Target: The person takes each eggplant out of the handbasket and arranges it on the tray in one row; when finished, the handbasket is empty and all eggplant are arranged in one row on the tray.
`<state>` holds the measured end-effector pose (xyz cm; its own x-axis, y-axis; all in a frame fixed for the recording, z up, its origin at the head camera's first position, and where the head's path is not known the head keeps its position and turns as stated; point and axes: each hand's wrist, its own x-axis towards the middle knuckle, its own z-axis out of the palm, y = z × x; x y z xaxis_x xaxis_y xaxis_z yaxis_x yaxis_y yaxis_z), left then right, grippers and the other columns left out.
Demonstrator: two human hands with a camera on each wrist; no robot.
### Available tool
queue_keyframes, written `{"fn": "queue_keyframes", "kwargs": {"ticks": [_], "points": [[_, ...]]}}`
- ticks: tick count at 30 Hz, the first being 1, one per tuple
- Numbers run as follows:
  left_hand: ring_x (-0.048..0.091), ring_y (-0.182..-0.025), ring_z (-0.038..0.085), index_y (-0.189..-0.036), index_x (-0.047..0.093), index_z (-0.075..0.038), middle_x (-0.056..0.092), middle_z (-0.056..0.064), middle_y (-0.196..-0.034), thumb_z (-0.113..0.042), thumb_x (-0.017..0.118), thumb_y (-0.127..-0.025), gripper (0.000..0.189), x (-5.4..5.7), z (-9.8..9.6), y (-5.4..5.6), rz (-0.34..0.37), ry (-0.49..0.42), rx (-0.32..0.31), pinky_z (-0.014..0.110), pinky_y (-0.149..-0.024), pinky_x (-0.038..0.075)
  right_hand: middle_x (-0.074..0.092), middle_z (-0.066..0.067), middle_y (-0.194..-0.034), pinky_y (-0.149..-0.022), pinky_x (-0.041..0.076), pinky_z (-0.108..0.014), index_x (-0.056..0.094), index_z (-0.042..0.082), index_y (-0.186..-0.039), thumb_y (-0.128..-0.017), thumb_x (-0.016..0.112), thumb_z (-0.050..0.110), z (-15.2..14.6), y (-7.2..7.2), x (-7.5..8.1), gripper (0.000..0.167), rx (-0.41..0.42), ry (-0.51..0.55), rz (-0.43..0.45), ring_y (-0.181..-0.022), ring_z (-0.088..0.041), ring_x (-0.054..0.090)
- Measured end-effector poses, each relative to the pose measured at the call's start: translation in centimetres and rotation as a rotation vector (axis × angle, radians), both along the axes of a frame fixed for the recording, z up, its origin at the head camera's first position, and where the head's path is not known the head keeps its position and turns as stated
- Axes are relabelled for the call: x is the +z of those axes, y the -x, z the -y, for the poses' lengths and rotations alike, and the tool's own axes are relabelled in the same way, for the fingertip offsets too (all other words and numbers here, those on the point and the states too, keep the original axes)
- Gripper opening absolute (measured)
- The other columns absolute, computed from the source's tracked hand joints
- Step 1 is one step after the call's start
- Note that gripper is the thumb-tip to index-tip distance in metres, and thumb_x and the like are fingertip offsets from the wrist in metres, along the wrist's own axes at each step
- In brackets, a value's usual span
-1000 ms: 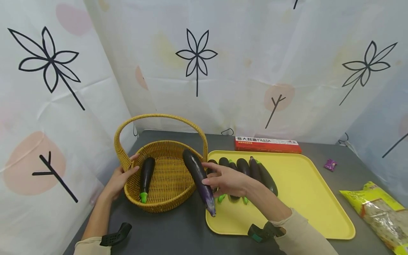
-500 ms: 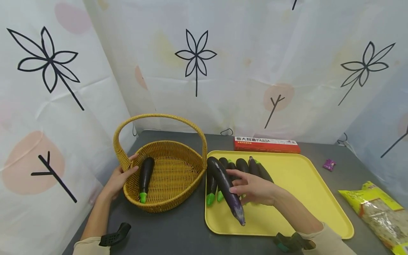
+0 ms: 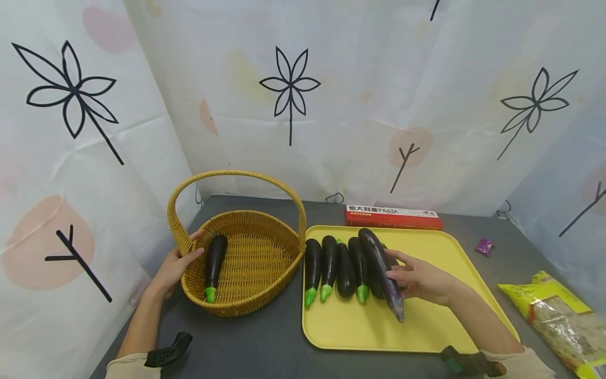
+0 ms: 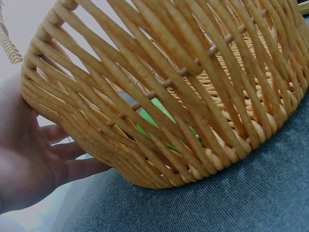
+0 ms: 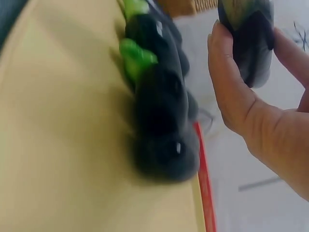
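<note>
My right hand (image 3: 423, 279) grips a long dark purple eggplant (image 3: 377, 258) between thumb and fingers over the yellow tray (image 3: 440, 326); its pale stem end points toward me. In the right wrist view, this eggplant (image 5: 253, 48) is held up off the tray. Several eggplants with green caps, such as one (image 3: 329, 263), lie side by side along the tray's left half. My left hand (image 3: 171, 268) holds the left side of a wicker basket (image 3: 258, 263) near the handle's base. One eggplant (image 3: 215, 260) lies inside, its green cap (image 4: 157, 121) showing through the weave in the left wrist view.
The basket's tall arched handle (image 3: 236, 172) rises above its rim. Behind the tray sits a red and white pasta box (image 3: 394, 217). On the right lie a small purple packet (image 3: 484, 247) and a yellow plastic bag (image 3: 558, 321). Patterned curtains (image 3: 350, 105) enclose the dark table (image 3: 246, 342).
My right hand has carried the eggplant rightward from the basket's right rim, across the row, to the row's right end. The left hand stays on the basket.
</note>
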<state>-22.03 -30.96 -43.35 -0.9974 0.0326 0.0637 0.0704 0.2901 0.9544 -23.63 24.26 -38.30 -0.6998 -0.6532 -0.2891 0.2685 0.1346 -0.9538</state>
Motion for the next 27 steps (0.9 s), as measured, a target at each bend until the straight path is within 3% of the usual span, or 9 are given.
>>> {"fn": "queue_keyframes", "kwargs": {"ticks": [5,7,9,12,16,19,27], "points": [[0.051,-0.103,0.005,-0.152,0.023,-0.007,0.028,0.029,-0.146,-0.031,0.05,-0.101,0.063,0.0,0.0,0.0,-0.007,-0.006,-0.002,0.024,-0.077,0.049,0.047,-0.015,-0.134,-0.091,0.045,-0.049,-0.007,0.003,-0.151,-0.102,0.047,0.013,-2.6,0.7,-0.3,0.074,-0.038,-0.042,-0.036,-0.116,-0.032,0.052],[0.051,-0.099,0.001,-0.152,0.023,-0.006,0.028,0.029,-0.146,-0.03,0.05,-0.101,0.063,0.0,0.0,0.0,-0.008,-0.01,-0.004,0.025,-0.077,0.049,0.046,-0.016,-0.136,-0.091,0.045,-0.049,-0.008,0.003,-0.151,-0.102,0.047,0.015,-3.5,1.0,-0.4,0.075,-0.062,-0.063,-0.044,-0.117,-0.032,0.052],[0.052,-0.101,0.004,-0.152,0.023,-0.007,0.029,0.03,-0.145,-0.03,0.05,-0.101,0.063,0.0,0.0,0.0,-0.006,-0.009,-0.003,0.025,-0.077,0.049,0.045,-0.016,-0.136,-0.091,0.045,-0.049,-0.009,0.003,-0.151,-0.102,0.048,0.016,-4.4,1.3,-0.5,0.076,-0.086,-0.086,-0.049,-0.117,-0.031,0.052],[0.051,-0.111,0.021,-0.152,0.022,-0.007,0.027,0.029,-0.147,-0.03,0.05,-0.101,0.063,0.2,-0.1,0.0,-0.004,-0.006,-0.003,0.024,-0.077,0.049,0.04,-0.019,-0.138,-0.092,0.045,-0.048,-0.011,0.002,-0.15,-0.102,0.047,0.017,-5.5,1.7,-0.9,0.076,-0.11,-0.116,-0.049,-0.117,-0.029,0.051],[0.034,-0.126,0.042,-0.152,0.022,-0.007,0.021,0.026,-0.151,-0.031,0.049,-0.101,0.063,0.3,-0.2,0.0,-0.008,0.004,-0.012,0.02,-0.078,0.046,0.024,-0.029,-0.144,-0.092,0.045,-0.048,-0.013,0.001,-0.149,-0.103,0.046,0.019,-6.7,2.1,-1.5,0.077,-0.139,-0.154,-0.049,-0.119,-0.03,0.047],[0.029,-0.129,0.044,-0.152,0.021,-0.007,0.019,0.025,-0.152,-0.03,0.049,-0.101,0.063,0.3,-0.2,0.1,-0.011,0.003,-0.016,0.018,-0.079,0.044,0.017,-0.033,-0.145,-0.092,0.044,-0.048,-0.012,0.001,-0.149,-0.103,0.046,0.02,-7.4,2.5,-1.8,0.077,-0.158,-0.17,-0.042,-0.119,-0.032,0.046],[0.034,-0.125,0.043,-0.152,0.021,-0.006,0.022,0.027,-0.15,-0.029,0.048,-0.102,0.061,0.2,-0.2,-0.1,-0.014,0.005,-0.01,0.022,-0.079,0.047,0.017,-0.04,-0.143,-0.093,0.043,-0.051,-0.01,-0.002,-0.149,-0.102,0.047,0.015,-8.2,3.1,-3.1,0.076,-0.154,-0.209,-0.034,-0.122,-0.039,0.044]]}}
